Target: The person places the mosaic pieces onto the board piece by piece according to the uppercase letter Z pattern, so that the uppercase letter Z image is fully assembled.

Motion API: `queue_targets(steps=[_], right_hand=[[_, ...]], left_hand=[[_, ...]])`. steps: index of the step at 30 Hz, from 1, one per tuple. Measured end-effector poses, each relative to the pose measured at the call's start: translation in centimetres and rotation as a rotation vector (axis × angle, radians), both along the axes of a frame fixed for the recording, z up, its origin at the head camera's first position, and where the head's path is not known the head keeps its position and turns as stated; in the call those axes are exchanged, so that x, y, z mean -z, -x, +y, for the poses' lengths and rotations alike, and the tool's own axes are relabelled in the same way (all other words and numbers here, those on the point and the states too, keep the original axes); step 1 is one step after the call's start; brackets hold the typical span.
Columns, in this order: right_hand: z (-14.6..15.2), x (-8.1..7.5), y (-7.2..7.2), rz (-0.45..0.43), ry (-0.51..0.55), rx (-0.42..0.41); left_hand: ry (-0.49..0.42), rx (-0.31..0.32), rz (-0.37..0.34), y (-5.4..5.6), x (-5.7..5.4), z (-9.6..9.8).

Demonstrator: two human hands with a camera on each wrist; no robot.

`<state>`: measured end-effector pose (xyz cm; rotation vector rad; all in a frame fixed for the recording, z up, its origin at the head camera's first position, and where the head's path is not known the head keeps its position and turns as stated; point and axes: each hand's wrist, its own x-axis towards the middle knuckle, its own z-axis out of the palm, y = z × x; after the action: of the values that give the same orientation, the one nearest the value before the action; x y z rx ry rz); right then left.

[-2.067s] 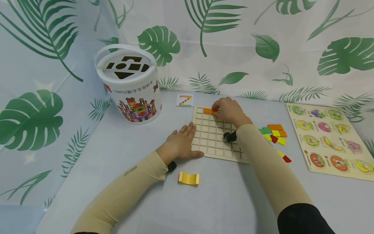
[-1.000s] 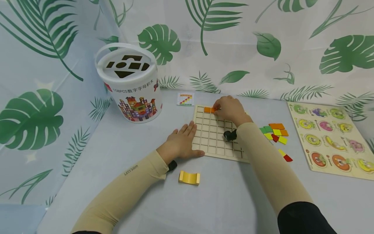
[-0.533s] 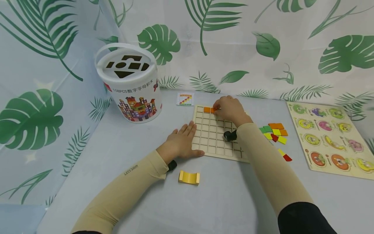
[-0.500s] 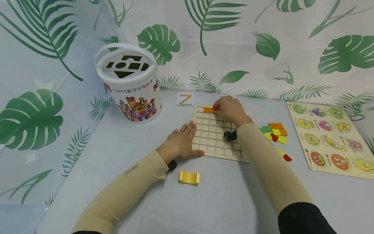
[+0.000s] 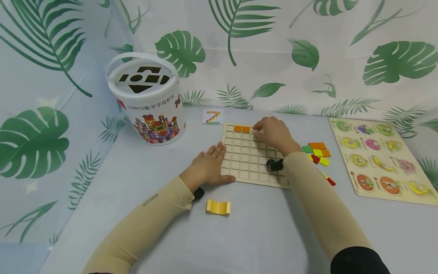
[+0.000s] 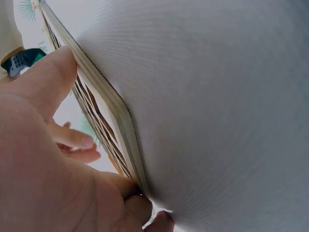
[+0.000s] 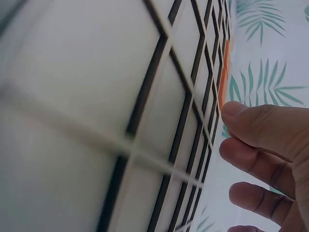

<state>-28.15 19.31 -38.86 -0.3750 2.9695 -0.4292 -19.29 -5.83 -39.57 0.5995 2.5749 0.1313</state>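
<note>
A wooden grid board (image 5: 245, 166) lies on the table, with two orange square tiles (image 5: 241, 129) side by side in its back row. My left hand (image 5: 207, 167) rests with straight fingers along the board's left edge. Its thumb lies at the front edge, and the left wrist view shows that thumb (image 6: 58, 70) touching the rim. My right hand (image 5: 273, 133) is over the back row, just right of the orange tiles. In the right wrist view its thumb and loosely bent fingers (image 7: 251, 157) hold nothing, with the thumb tip near an orange tile (image 7: 224, 75).
Loose green, orange, yellow and red tiles (image 5: 317, 146) lie right of the board, partly behind the right sleeve. A fruit puzzle board (image 5: 383, 186) is farther right. A pattern card (image 5: 212, 116) and a white bucket (image 5: 150, 99) stand behind left. A yellow curved block (image 5: 218, 207) lies in front.
My right hand has drawn back slightly to the right from the second orange tile, which now shows fully. My left hand stays at the board's edge. The head view has shifted a little.
</note>
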Motion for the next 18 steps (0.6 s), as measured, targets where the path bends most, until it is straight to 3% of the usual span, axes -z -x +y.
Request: queue_targets(steps=[9, 18], right_hand=[[3.2, 0.3, -1.6, 0.012, -0.008, 0.06], [8.1, 0.0, -3.5, 0.023, -0.033, 0.109]], left_hand=[[-0.006, -0.003, -0.003, 0.0, 0.2, 0.1], [-0.014, -0.005, -0.002, -0.1, 0.2, 0.1]])
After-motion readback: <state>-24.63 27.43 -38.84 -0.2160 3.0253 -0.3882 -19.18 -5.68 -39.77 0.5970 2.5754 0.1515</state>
